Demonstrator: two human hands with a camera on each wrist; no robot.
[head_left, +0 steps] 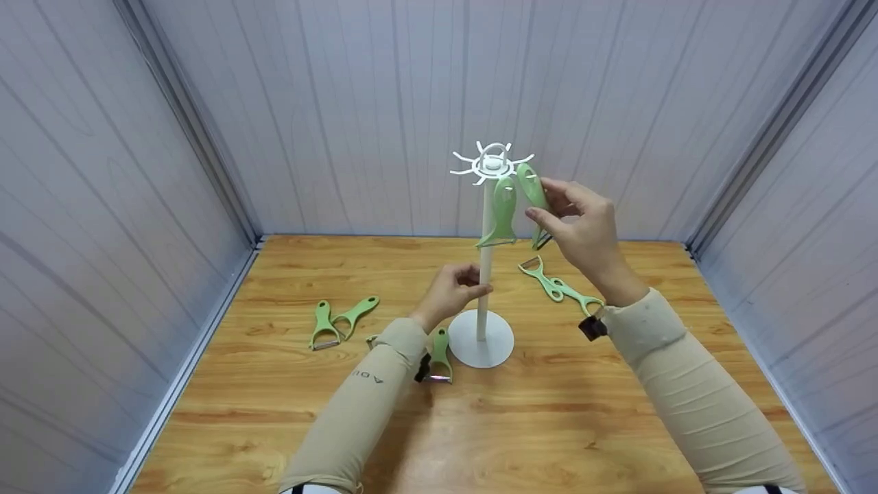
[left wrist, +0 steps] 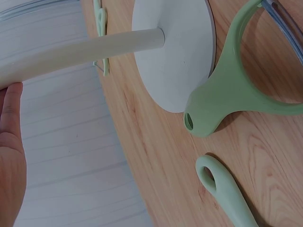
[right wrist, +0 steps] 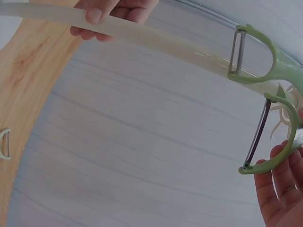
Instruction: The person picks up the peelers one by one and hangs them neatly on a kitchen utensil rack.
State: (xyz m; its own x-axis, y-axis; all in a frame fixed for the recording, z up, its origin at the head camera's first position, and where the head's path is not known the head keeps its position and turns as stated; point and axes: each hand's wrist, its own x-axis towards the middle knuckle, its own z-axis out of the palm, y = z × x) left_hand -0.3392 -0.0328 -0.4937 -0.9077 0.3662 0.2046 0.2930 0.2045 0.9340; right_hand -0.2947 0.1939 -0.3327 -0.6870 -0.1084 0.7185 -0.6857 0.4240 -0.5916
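Green peeler [head_left: 531, 185], 1 pc.: pinched in R hand [head_left: 582, 223], hook rack [head_left: 492, 164] just left of it; L hand [head_left: 449, 293], lower, grips pole [head_left: 483, 317]. Step: prob. hanging; next: seat fully, let go.

Peeler bodies: the hanging peeler [head_left: 505, 206], the held peeler [head_left: 534, 193] and the peeler beside the base [left wrist: 218, 97] appear to be moulded green plastic, smooth, with a soft satin sheen. Blades [right wrist: 240, 52]: metal, polished and reflective. Pole [left wrist: 94, 50]: smooth, off-white, semi-gloss (bright highlights show near its upper end); plastic or coated metal, indistinguishable by eye. Base disc [left wrist: 184, 66]: flat, smooth, matt white. Hook ring [head_left: 493, 165]: smooth white finish. Tabletop [head_left: 549, 418]: wood-grain surface, lightly glossy. Rear wall [head_left: 377, 103]: matt, streaked panel. Edge rail [head_left: 178, 384]: metallic in appearance. Sleeves [head_left: 713, 391]: matt beige cloth, creased.
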